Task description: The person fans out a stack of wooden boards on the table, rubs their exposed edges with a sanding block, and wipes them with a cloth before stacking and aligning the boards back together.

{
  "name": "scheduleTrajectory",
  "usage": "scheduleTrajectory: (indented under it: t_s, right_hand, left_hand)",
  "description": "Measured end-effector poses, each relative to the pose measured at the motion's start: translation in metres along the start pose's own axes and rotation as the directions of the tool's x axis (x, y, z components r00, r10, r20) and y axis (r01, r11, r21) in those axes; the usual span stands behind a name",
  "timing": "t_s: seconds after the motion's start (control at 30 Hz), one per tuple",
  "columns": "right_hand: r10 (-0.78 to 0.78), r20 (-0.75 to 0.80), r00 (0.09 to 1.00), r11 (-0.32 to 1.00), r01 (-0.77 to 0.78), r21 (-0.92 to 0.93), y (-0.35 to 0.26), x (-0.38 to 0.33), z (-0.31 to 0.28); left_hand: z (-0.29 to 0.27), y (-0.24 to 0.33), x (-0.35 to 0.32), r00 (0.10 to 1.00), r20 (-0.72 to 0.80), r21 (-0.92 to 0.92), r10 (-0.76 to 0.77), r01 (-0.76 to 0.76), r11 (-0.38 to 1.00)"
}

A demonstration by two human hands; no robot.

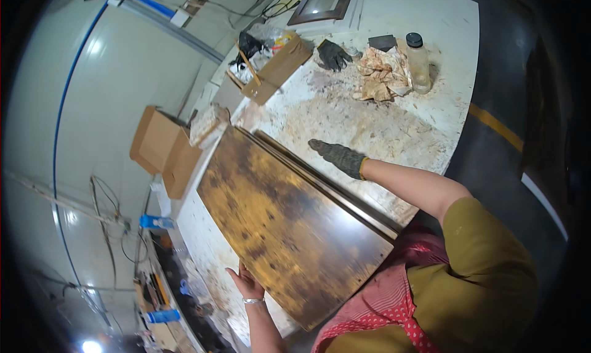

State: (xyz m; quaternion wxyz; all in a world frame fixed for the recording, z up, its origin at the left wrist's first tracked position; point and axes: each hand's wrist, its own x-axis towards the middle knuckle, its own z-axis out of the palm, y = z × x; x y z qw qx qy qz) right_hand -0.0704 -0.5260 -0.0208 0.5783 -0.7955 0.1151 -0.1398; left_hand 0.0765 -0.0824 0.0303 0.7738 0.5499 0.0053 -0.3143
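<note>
1. The bare left hand (245, 283) grips the near edge of a dark, blotchy board (289, 220), fingers curled onto its edge
2. The gloved right hand (337, 156) lies flat, fingers together, on the far edge of the strips (332, 177) beneath that board
3. The board sits tilted across the stack on the white table (431, 51), one corner hanging over the near side
4. By my reckoning the handling is midway: board raised, not yet squared or set down
5. Farther off: a black glove (333, 54), crumpled paper (383, 75), 1 bottle (418, 62), an open box (271, 70), 2 cartons (165, 150) at left
</note>
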Motion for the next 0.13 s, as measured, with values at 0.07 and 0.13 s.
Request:
scheduleTrajectory:
  t_s: [0.07,0.13]
  right_hand:
    - [0.059,-0.020,0.998,0.996,-0.058,0.070,-0.006,0.033,0.002]
    - [0.115,-0.022,0.993,0.961,-0.106,0.257,0.020,0.066,0.020]
  left_hand:
    - [-0.002,0.016,0.038,0.997,-0.066,0.084,-0.042,0.048,0.995]
    - [0.012,0.026,0.070,0.991,-0.110,0.183,-0.077,0.096,0.978]
